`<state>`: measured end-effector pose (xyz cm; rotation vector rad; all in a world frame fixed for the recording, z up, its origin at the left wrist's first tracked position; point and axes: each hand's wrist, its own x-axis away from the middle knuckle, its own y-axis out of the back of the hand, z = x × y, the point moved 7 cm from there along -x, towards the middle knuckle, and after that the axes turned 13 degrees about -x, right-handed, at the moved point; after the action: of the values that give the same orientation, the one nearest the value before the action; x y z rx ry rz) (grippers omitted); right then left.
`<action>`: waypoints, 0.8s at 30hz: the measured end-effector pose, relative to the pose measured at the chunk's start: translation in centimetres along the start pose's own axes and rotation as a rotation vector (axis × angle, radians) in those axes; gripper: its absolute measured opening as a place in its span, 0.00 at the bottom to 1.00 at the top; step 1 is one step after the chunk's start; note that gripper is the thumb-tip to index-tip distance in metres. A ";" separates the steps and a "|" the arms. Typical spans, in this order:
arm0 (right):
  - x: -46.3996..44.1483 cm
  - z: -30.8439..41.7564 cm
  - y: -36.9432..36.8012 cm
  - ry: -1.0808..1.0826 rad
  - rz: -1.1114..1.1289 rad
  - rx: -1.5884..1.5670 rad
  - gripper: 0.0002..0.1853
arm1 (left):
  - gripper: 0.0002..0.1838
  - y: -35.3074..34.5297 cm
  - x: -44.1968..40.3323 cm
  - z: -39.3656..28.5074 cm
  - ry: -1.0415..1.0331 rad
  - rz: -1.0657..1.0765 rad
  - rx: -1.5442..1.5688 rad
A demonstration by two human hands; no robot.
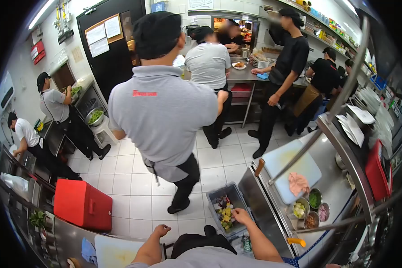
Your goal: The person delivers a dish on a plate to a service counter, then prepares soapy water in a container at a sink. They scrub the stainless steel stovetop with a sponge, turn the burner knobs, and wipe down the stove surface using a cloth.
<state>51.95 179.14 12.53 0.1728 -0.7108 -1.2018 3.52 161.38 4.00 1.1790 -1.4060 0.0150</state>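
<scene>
My right hand [241, 217] is over the right edge of a grey plastic bin [213, 216] on the floor. Its fingers are slightly apart and I see nothing in them. Yellow, green and dark food scraps [226, 216] lie in the bin, just left of that hand. My left hand [162, 229] hangs in front of my body, fingers curled in, with no visible object in it. Nearest to it is a white cutting board [116, 251] on the left counter.
A person in a grey shirt [163, 111] stands ahead; several others work farther back. A red box [82, 205] is at left. On the right counter lie a cutting board [279, 163], a pink cloth [298, 184], bowls of chopped food [301, 208] and an orange handle [296, 242].
</scene>
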 end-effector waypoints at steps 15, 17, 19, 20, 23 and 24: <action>-19.4 7.5 -17.7 -0.450 0.506 -0.029 0.14 | 0.29 0.1 -6.8 14.4 0.200 0.169 0.163; -21.6 8.1 -17.4 -0.444 0.543 0.177 0.14 | 0.31 1.9 -9.0 16.3 0.208 0.013 0.128; -24.2 11.2 -16.1 -0.393 0.544 0.379 0.15 | 0.30 6.3 -9.2 17.2 0.246 -0.128 0.284; -25.3 13.7 -16.2 -0.344 0.540 0.474 0.16 | 0.29 9.6 -8.3 17.6 0.248 -0.242 0.323; -30.0 20.2 -18.7 -0.314 0.543 0.609 0.15 | 0.26 21.1 -1.0 18.5 0.331 -0.658 0.690; -33.0 21.1 -20.1 -0.293 0.560 0.611 0.15 | 0.24 24.0 1.4 19.8 0.387 -0.835 0.772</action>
<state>17.86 206.16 5.63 0.2832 -1.2769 -0.4506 -25.73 159.53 14.57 2.1954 -0.4704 0.2005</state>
